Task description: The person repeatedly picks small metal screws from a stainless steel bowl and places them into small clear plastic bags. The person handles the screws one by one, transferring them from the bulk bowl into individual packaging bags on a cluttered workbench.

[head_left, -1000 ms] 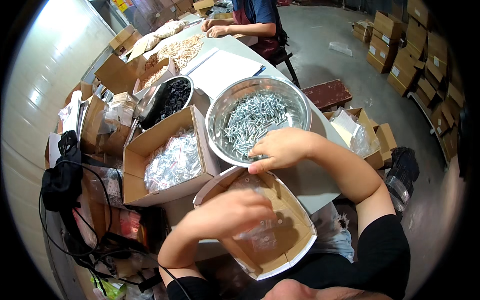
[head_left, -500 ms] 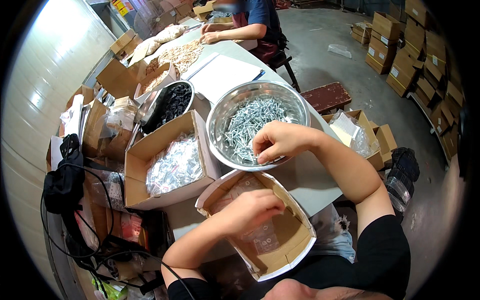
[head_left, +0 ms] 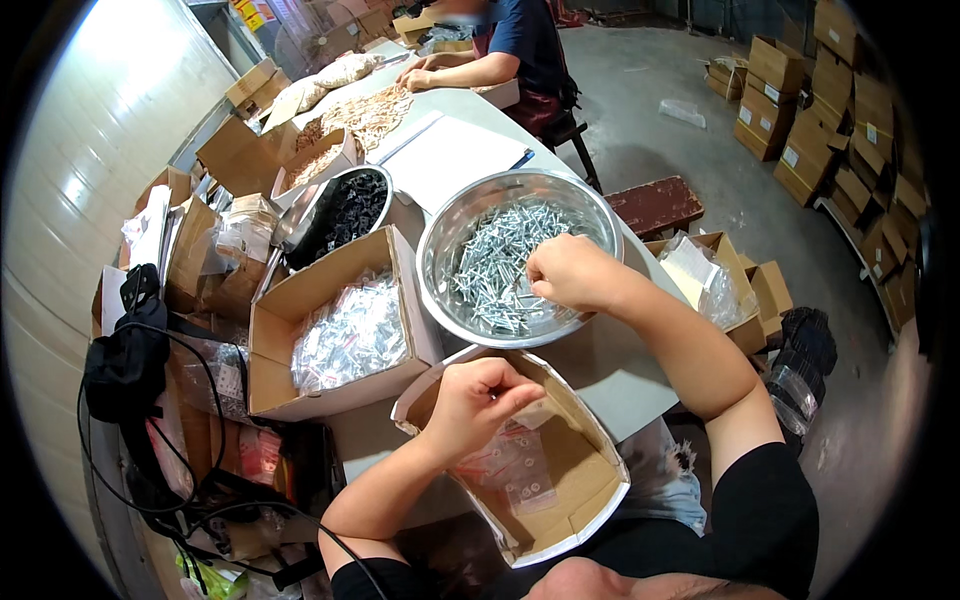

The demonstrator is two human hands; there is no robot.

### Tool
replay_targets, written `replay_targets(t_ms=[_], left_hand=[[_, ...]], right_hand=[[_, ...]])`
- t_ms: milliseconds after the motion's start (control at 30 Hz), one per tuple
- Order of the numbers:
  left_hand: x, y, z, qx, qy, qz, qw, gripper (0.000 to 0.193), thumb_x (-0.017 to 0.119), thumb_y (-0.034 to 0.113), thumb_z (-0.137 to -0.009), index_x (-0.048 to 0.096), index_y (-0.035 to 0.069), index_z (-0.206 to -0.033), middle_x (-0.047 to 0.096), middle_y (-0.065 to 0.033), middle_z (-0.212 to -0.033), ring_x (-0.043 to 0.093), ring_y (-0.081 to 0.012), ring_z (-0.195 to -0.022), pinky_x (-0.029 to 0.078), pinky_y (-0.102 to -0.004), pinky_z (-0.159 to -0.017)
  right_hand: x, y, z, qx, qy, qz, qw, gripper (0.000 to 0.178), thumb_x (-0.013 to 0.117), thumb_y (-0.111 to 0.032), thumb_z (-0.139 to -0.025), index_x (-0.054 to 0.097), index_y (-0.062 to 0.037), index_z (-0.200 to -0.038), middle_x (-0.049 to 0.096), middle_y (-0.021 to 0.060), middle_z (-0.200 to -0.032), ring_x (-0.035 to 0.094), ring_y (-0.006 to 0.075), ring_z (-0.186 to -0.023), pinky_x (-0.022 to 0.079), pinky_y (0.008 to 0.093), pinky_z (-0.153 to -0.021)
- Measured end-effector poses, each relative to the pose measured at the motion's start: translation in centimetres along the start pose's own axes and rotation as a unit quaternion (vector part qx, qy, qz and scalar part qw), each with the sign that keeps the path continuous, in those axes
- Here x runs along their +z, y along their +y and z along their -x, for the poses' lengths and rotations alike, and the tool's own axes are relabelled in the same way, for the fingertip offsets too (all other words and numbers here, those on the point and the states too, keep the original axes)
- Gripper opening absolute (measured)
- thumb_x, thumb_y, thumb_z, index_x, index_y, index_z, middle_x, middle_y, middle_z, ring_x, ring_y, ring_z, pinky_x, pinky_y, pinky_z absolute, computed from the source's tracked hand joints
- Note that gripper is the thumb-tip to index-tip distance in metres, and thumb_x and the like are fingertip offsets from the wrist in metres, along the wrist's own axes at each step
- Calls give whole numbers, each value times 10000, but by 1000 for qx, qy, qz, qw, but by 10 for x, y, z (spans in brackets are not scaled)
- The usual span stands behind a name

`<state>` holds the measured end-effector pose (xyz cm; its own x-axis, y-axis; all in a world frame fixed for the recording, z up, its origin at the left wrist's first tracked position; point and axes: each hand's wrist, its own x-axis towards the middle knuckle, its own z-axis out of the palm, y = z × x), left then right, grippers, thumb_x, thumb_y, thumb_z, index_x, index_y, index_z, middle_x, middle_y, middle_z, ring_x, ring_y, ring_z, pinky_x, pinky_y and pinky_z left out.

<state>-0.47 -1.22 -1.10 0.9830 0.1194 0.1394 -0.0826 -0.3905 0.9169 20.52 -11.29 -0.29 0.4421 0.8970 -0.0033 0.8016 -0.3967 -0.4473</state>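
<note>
My right hand (head_left: 577, 273) reaches into a wide metal bowl (head_left: 436, 300) of loose silver screws (head_left: 515, 265). Its fingers are curled and pinched just over the screws, and whatever they grip is too small to make out. Below the bowl, my left hand (head_left: 480, 405) hangs above an open, shallow cardboard box (head_left: 585, 470), thumb and forefinger pressed together. A pale, see-through bit shows by those fingertips, but I cannot tell what it is. Small clear plastic bags (head_left: 525, 478) lie in that box.
Left of the bowl stands a cardboard box (head_left: 268, 345) heaped with filled clear packets (head_left: 350, 335). Behind are a metal container of black pieces (head_left: 352, 205) and white paper (head_left: 455, 150). A co-worker (head_left: 520, 60) sits at the table's far end. A red-brown bench (head_left: 655, 203) stands right.
My left hand has lifted and turned, its thumb and forefinger now pinched. My right hand has shifted slightly right and up over the screws.
</note>
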Motion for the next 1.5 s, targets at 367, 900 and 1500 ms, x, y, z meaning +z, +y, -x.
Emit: replay_targets(t_ms=[367,900,1500], left_hand=[[2,-3,-2,-65,-47,76,994,96,647,52,-899,657,-39,-927,645,-30,-774,583,-71,-709,494,-225,-652],[0,-9,-8,12,1,87,996,76,687,56,-867,673,-19,-867,637,-16,-823,537,-48,-730,446,-218,-658],[-6,-7,-6,18,-88,107,990,88,716,86,-848,691,5,-872,559,14,-770,502,-44,-710,407,-207,-624]], right_hand=[[-1,-9,-7,-4,-80,201,976,127,645,-44,-705,716,-27,-810,698,179,-867,697,311,-836,555,397,-741],[16,7,-30,-66,-36,147,986,143,723,-70,-641,713,-13,-771,679,201,-796,686,339,-802,550,422,-717],[21,3,-31,-85,-49,236,967,220,762,-161,-597,691,-22,-752,667,176,-789,676,336,-769,540,430,-665]])
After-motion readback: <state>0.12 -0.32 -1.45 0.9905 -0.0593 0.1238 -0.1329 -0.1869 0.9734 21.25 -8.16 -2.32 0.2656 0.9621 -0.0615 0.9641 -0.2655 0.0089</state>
